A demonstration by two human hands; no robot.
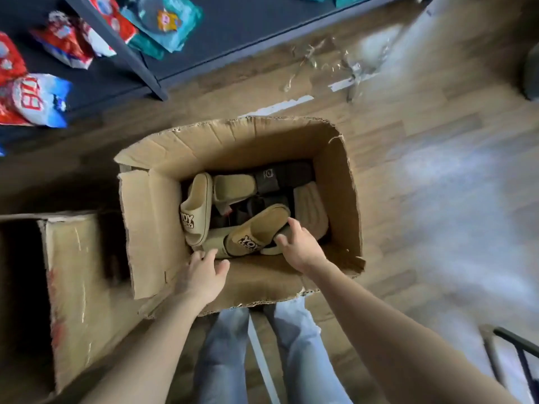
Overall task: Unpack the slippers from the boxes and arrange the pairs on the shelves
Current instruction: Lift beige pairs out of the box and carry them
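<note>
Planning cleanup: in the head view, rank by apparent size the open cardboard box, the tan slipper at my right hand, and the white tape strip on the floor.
1. open cardboard box, clearly largest.
2. tan slipper.
3. white tape strip, narrower, though farther away.

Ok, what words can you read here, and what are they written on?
"YOY" – strap of the upright tan slipper; the smaller line under it is blurred.
"YOY" – strap of the flat tan slipper; smaller line blurred too.
Red letters on the blue-white packet: too blurred to be sure.
White mark on the black slipper: too small to read.
</note>
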